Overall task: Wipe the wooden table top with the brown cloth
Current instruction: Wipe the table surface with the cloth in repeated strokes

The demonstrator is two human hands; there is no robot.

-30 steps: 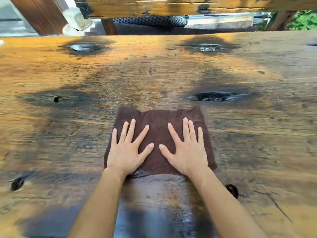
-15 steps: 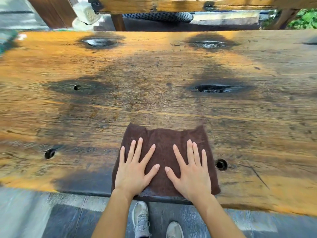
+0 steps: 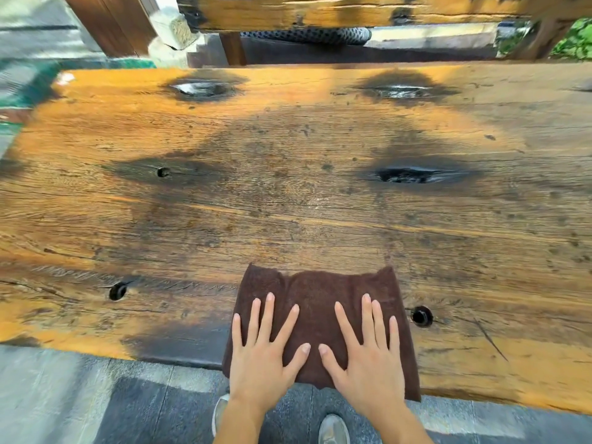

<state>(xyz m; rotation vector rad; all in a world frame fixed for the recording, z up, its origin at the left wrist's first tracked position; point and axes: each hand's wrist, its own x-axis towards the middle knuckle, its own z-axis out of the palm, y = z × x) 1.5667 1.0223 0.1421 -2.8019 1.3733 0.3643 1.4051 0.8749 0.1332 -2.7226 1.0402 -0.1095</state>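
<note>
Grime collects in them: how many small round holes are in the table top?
3 holes: one mid-left in a dark patch, one front left, one just right of the cloth at. The cloth may hide more.

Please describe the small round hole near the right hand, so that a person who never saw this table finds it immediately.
Take the wooden table top and go to its near edge, where the brown cloth lies. Just right of the cloth, level with the fingers of the right hand, is a small round hole. The other two round holes lie left of the cloth.
</note>
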